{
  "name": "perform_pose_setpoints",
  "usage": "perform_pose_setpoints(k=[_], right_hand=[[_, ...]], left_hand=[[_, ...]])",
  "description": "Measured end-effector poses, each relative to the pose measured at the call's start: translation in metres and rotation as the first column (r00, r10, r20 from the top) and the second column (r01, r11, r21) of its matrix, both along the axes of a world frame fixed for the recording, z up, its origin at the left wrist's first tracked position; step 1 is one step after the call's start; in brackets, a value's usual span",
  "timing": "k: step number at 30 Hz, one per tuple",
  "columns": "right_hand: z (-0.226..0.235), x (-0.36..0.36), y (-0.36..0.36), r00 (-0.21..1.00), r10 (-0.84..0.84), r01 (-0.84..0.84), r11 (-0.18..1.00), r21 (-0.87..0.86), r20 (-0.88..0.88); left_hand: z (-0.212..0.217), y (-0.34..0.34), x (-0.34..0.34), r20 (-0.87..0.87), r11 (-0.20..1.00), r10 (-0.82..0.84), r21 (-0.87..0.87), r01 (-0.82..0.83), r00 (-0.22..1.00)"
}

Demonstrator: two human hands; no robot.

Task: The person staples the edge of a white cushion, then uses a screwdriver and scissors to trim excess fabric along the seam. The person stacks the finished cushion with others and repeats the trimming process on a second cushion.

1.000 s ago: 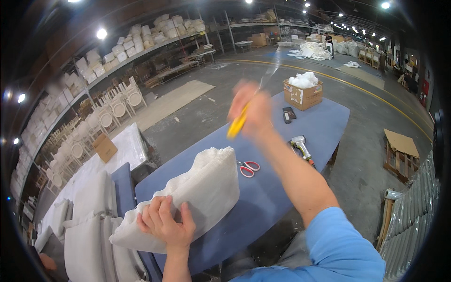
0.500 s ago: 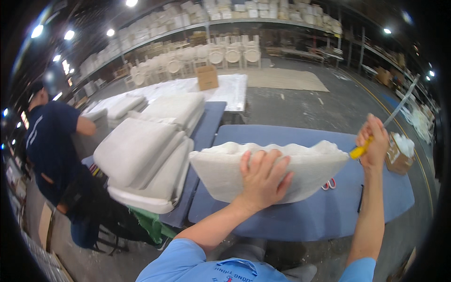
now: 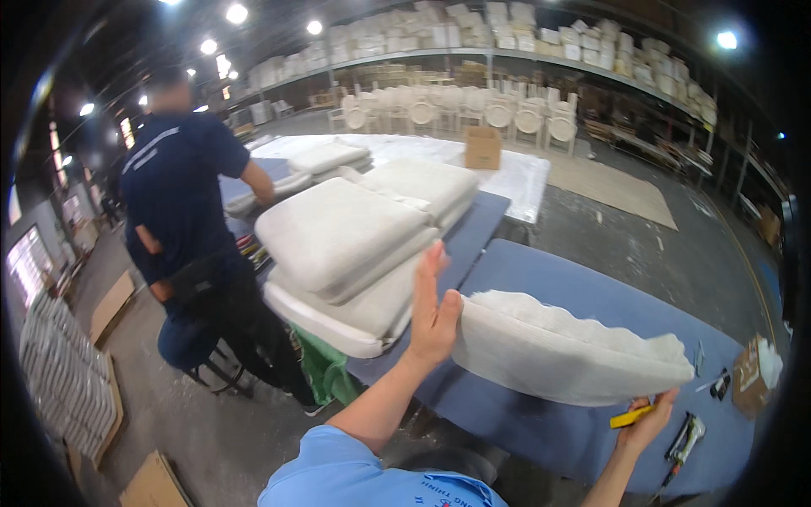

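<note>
A white upholstered cushion [image 3: 566,355] is tilted up on its edge above the blue table, its loose wavy fabric edge uppermost. My left hand [image 3: 435,317] is at the cushion's left end, fingers stretched upward and spread, with the thumb side against the cushion. At the lower right corner, my right hand [image 3: 649,422] is closed around a tool with a yellow handle [image 3: 632,417]. Its fingers reach the underside of the cushion, which hides the tool's other end.
Stacked white cushions [image 3: 355,245] rest left of me on the blue table [image 3: 549,270]. A staple gun [image 3: 683,444] lies right of my right hand, near a cardboard box [image 3: 754,380]. A co-worker [image 3: 186,186] in dark clothes stands at the left beside a stool [image 3: 221,367].
The view has swung left. My left hand has gone from the cushion's face to its left end. My right hand, with the yellow-handled tool, has come down to the cushion's lower right corner.
</note>
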State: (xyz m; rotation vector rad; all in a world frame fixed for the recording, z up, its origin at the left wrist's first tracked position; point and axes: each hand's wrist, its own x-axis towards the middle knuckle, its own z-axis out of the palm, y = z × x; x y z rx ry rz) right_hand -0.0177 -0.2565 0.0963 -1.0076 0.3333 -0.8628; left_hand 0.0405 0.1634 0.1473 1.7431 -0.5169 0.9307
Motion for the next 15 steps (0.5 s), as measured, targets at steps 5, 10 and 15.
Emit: perform_pose_setpoints(k=[5, 10, 15], right_hand=[[0.013, 0.02, 0.006, 0.998, 0.056, -0.056, 0.998, -0.022, -0.009], [0.059, 0.073, -0.064, 0.953, 0.229, -0.232, 0.973, -0.007, 0.197], [0.131, 0.15, -0.04, 0.947, 0.307, -0.291, 0.944, -0.155, 0.092]], left_hand=[[-0.017, 0.004, -0.007, -0.177, 0.763, -0.59, -0.44, 0.473, 0.788], [0.002, -0.035, -0.054, -0.084, 0.831, -0.498, -0.33, 0.447, 0.863], [0.019, -0.074, -0.094, -0.012, 0.907, -0.332, -0.28, 0.315, 0.943]])
